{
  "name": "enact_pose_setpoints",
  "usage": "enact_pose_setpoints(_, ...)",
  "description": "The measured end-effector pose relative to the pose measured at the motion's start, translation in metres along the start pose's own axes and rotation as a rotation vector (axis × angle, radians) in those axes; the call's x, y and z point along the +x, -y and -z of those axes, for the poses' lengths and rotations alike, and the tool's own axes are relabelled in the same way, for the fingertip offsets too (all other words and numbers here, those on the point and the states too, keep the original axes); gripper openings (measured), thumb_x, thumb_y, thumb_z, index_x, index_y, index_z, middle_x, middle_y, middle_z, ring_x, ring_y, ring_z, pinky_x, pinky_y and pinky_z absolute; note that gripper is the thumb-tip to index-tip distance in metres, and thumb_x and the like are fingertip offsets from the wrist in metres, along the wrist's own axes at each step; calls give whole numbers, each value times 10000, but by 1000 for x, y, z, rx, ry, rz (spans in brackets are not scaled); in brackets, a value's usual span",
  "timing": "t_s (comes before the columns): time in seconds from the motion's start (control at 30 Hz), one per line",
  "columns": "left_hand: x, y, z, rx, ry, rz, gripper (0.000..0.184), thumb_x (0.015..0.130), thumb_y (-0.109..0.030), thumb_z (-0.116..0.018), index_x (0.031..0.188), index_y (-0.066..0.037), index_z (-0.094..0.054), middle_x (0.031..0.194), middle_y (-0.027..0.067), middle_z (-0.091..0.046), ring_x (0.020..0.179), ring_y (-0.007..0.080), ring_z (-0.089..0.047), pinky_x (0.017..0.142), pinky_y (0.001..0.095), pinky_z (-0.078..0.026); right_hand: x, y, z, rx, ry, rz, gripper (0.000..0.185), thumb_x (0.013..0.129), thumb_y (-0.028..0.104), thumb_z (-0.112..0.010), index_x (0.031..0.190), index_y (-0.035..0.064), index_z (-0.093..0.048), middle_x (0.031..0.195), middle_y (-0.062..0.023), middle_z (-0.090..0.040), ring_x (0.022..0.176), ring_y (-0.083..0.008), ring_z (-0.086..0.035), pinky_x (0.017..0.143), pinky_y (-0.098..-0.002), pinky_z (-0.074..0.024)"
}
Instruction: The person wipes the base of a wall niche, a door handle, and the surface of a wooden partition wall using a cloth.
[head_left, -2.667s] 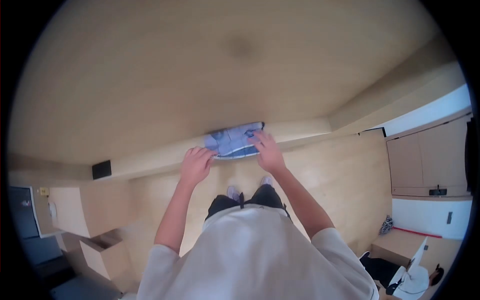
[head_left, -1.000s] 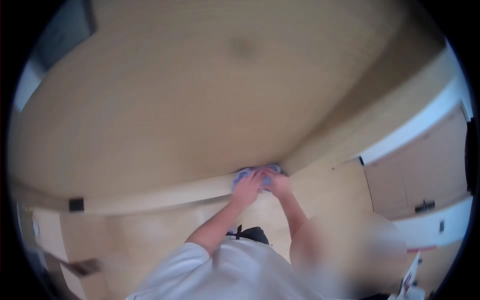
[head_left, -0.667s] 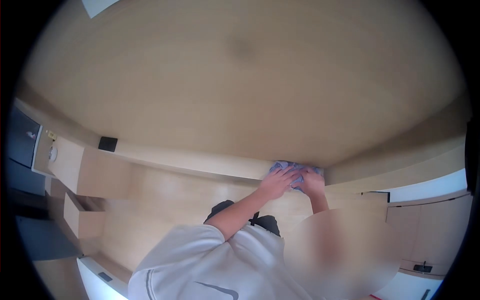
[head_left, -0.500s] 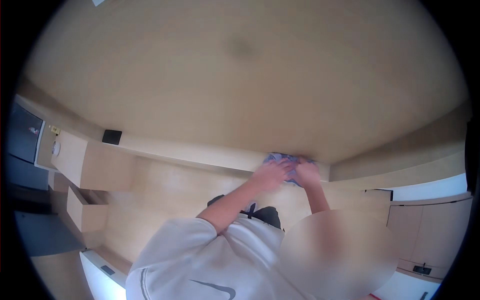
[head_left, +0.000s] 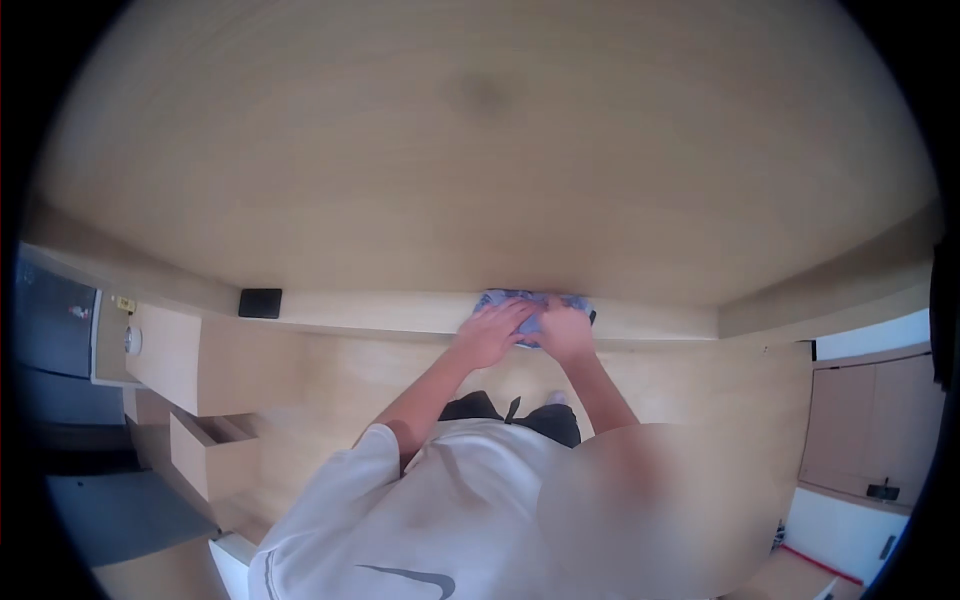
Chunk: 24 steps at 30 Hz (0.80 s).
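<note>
A crumpled blue-purple cloth lies on the pale wooden ledge at the foot of a broad wooden panel. My left hand rests on the cloth's left part, its fingers stretched out flat over the fabric. Close beside it, my right hand is closed on the right part of the cloth, with some fingers hidden. The cloth's underside is out of sight.
The wooden panel fills the upper view, with a side board at right. A black square sits on the ledge at left. Beyond are an open drawer at lower left and a cabinet at right.
Both hands and the cloth have moved left along the ledge, away from the right corner. The camera view has also shifted and turned a little.
</note>
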<state>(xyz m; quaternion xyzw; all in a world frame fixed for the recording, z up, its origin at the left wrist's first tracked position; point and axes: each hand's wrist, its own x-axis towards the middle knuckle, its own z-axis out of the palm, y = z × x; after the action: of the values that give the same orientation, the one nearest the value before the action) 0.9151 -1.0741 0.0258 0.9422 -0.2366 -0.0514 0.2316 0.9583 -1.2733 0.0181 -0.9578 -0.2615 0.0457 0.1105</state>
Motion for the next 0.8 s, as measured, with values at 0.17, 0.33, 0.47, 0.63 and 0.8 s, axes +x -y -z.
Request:
enact_pose_setpoints(0.17, -77, 101, 26, 65, -1, -11, 617, 1028, -364, -564, 1581, -138, -414, 1607, 82, -445, 1499, 265, -393, 1167, 473, -371, 45, 109, -28, 22, -18, 23, 605, 665, 424, -898, 1096, 35, -730, 1161, -159, -659, 974, -310, -732, 774, -446, -606)
enact_pose_setpoints(0.33, -142, 170, 66, 111, 10, 28, 634, 1031, -380, -555, 1596, -142, -392, 1632, 77, -414, 1518, 270, -365, 1185, 481, -359, 86, 201, -47, -1, 62, 43, 600, 700, 462, -881, 1098, 43, -722, 1127, -146, -667, 961, -314, -733, 746, -423, -608)
enact_pose_setpoints(0.47, -192, 216, 102, 127, 41, 107, 628, 1038, -392, -544, 1598, -148, -396, 1636, 71, -415, 1525, 272, -358, 1211, 491, -333, 112, 267, -82, 9, -67, 177, 604, 758, 484, -840, 1134, 32, -705, 1112, -135, -666, 976, -303, -733, 736, -418, -610)
enact_pose_setpoints(0.63, -257, 288, 122, 159, -57, 131, 645, 1024, -415, -568, 1592, -150, -412, 1638, 70, -419, 1534, 269, -347, 1231, 497, -300, 152, 357, -129, -70, -150, 238, 628, 807, 460, -793, 1205, -9, -666, 1191, -155, -630, 1034, -335, -715, 749, -431, -616)
enact_pose_setpoints(0.8, -261, 287, 133, 136, -12, 212, 803, 921, -520, -688, 1580, -143, -425, 1632, 62, -425, 1535, 279, -341, 1255, 489, -254, 140, 372, -134, -135, -161, 210, 530, 878, 276, -705, 1338, 27, -614, 1288, -147, -601, 1194, -345, -646, 828, -425, -617)
